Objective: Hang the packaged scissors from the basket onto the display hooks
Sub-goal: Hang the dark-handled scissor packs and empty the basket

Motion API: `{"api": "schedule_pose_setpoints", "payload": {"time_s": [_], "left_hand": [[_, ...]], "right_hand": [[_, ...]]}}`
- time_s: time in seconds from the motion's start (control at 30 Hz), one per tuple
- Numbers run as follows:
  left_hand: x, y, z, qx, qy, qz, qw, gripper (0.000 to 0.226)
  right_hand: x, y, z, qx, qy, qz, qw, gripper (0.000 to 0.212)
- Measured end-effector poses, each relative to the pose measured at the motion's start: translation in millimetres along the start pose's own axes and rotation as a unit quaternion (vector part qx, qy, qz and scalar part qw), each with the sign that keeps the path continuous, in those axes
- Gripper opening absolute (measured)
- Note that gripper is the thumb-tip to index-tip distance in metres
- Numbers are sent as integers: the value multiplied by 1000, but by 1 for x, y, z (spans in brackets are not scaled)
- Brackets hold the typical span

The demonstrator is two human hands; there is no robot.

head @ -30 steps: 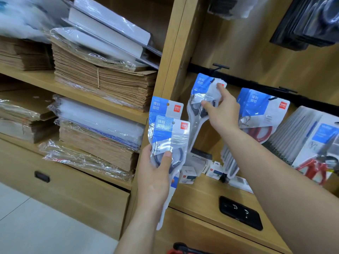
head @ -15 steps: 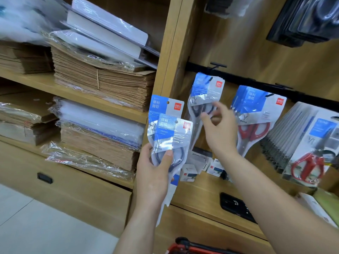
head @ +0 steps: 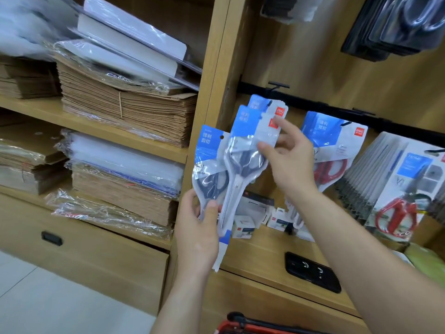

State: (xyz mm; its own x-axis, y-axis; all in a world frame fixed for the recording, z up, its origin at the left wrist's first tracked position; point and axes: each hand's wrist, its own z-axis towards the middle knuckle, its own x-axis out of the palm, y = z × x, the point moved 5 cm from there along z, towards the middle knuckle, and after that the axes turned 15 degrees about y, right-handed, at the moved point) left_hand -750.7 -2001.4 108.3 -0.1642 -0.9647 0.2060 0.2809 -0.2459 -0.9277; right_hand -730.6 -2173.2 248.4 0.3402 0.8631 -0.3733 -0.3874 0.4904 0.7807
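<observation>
1. 3 packs of dark-handled scissors are in view. The rear pack [head: 208,160] stands upright in the left hand [head: 197,237], which grips its lower half with the thumb across the front.
2. The front pack [head: 243,165] overlaps it at a tilt, with its tip down beside the left thumb. The right hand [head: 291,165] pinches its upper part between thumb and fingers, the index finger stretched up to the red logo. Whether the left hand also holds this pack I cannot tell.
3. The hung pack [head: 280,109] shows just above the front pack's top edge. It hangs on the leftmost hook [head: 277,85] of the black rail [head: 337,109], near the left edge of the back panel.
4. Further right on the rail hangs 1 red-handled pack [head: 334,150], behind the right wrist. Beyond it is a row of carded packs [head: 395,189], the front one showing red scissors.
5. On the shelf [head: 260,256] below are at least 3 small boxes [head: 243,229] towards its back edge and 1 black flat item [head: 313,272] near its front edge.
6. The red rim of the basket [head: 240,323] shows at the bottom, below the shelf.
7. The left bay holds brown paper stacks [head: 125,104] on 2 levels.
</observation>
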Motion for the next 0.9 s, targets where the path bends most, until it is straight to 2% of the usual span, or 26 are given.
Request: {"api": "schedule_pose_setpoints", "payload": {"time_s": [0.13, 0.43, 0.6, 0.73, 0.77, 0.83, 0.9], "left_hand": [[-1, 0, 0, 8, -2, 10, 1000, 23], [-4, 1, 0, -2, 0, -6, 1000, 20], [-2, 0, 3, -7, 10, -12, 1000, 17], [-1, 2, 4, -18, 30, -25, 999, 16], [-1, 3, 4, -21, 32, -32, 999, 15], [-1, 5, 6, -24, 31, -43, 998, 14], [0, 7, 6, -26, 29, -47, 998, 13]], "right_hand": [[-12, 9, 35, -23, -38, -60, 997, 56], [-23, -10, 55, 2, -49, -86, 995, 62], [-17, -18, 66, 21, -49, -151, 987, 56], [-14, -20, 42, 23, -102, -185, 977, 46], [-10, -21, 30, 12, -91, -158, 983, 38], [6, -28, 2, 11, -5, -67, 998, 30], [26, -31, -26, 36, 105, 20, 994, 39]]}}
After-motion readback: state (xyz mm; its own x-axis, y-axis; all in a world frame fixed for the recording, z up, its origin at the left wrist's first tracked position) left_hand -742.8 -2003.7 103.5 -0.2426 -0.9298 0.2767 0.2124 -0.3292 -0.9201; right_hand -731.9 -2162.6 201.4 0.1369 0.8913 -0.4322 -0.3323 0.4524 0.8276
